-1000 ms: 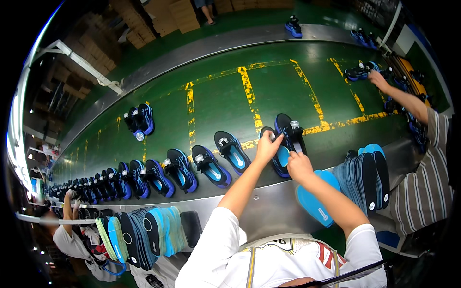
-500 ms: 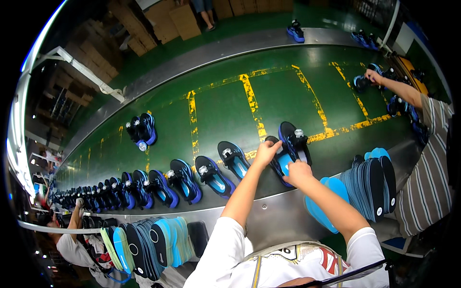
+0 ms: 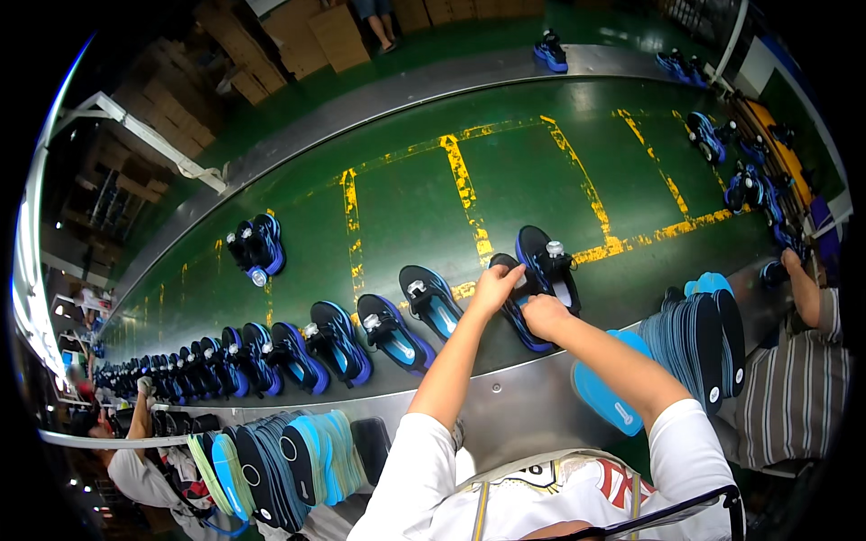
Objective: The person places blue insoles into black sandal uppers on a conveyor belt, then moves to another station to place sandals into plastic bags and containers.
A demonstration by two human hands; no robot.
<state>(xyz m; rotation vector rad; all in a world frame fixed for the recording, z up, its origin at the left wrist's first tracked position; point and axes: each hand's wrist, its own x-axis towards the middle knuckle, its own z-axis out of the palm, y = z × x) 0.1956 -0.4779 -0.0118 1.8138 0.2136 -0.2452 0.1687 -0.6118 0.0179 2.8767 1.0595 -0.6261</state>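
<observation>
A black-and-blue shoe [image 3: 516,311] lies on the line's near edge with its heel toward me. My left hand [image 3: 496,287] pinches the shoe's upper near the tongue. At the shoe's opening, my right hand [image 3: 545,316] is curled, its fingertips down inside and hidden. Whatever those fingers hold is out of sight. Touching this shoe on its right is another black-and-blue shoe [image 3: 534,248] with a silvery dial. To the left, a shoe with a pale blue inside [image 3: 431,298] stands apart from my hands.
Shoes in a long row [image 3: 289,356] stretch away left. Stacked insoles [image 3: 690,343] stand at my right beside loose blue insoles [image 3: 600,388]; more insole stacks [image 3: 271,469] are at lower left. A co-worker in a striped shirt [image 3: 794,397] sits at right. A shoe pair [image 3: 257,245] stands mid-line.
My right hand has moved left and down into the shoe; the blue insole seen there is now hidden. The co-worker's hand has left the far-right shoe and drawn back. The row has shifted slightly left.
</observation>
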